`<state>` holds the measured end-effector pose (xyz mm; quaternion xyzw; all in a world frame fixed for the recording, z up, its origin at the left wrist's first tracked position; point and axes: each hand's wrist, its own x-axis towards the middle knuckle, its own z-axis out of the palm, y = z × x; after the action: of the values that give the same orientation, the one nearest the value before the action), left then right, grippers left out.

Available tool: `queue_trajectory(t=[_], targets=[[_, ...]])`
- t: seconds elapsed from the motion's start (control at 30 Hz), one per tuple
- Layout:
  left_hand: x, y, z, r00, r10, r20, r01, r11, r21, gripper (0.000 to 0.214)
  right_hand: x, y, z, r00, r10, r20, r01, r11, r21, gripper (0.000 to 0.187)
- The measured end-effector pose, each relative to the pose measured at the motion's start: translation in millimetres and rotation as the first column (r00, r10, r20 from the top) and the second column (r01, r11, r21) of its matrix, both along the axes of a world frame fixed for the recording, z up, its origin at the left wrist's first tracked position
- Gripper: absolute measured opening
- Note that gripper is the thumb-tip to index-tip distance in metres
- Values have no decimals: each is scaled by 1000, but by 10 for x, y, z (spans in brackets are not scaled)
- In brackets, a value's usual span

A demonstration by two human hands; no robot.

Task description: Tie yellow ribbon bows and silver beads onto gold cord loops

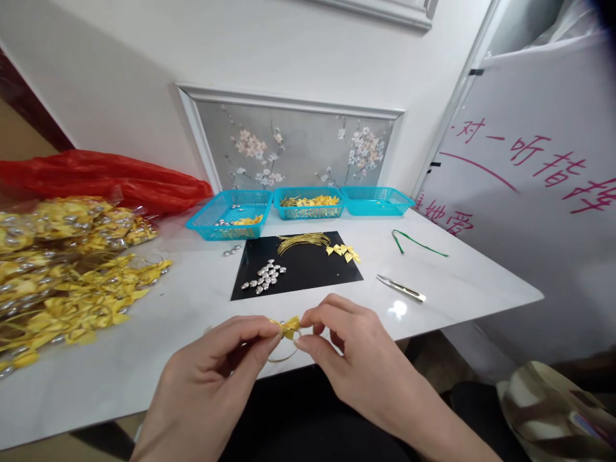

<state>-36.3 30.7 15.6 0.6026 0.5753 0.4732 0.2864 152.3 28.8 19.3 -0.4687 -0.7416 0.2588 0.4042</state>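
My left hand (219, 372) and my right hand (351, 346) meet over the front edge of the white table (457, 282). Between their pinched fingertips is a small yellow ribbon bow (290, 326) with a thin gold cord loop hanging beneath it. Both hands pinch the bow, left from the left side and right from the right. Farther back lies a black mat (308, 269) with several silver beads (264, 277), a bundle of gold cords (301, 242) and a few yellow bows (342, 251).
Three turquoise baskets (378, 200) stand at the back. A big heap of finished yellow bows (62, 276) fills the left side, with a red plastic bag (96, 173) behind. Small scissors (402, 289) and a green wire (416, 242) lie to the right.
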Motion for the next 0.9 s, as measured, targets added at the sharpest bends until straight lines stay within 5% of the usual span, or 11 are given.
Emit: queue_trajectory(t=[0.23,0.47,0.67,0.9], targets=[[-16,64,8,993,-74,-95,75,997,7,9,-34,55,-66,991,60,-122,-63,998,-28,11],[-73,83,15,980,-200,24,201,975,-92,14,38,115,-107,984,71,-162,-70,997,14,14],[-104,117,-62,990,-139,36,142,986,-88,10,153,57,-82,920,123,-373,-106,992,67,30],[-85,171,-147,990,-111,-85,107,993,-43,12,98,-118,172,813,193,-548,-167,981,98,33]])
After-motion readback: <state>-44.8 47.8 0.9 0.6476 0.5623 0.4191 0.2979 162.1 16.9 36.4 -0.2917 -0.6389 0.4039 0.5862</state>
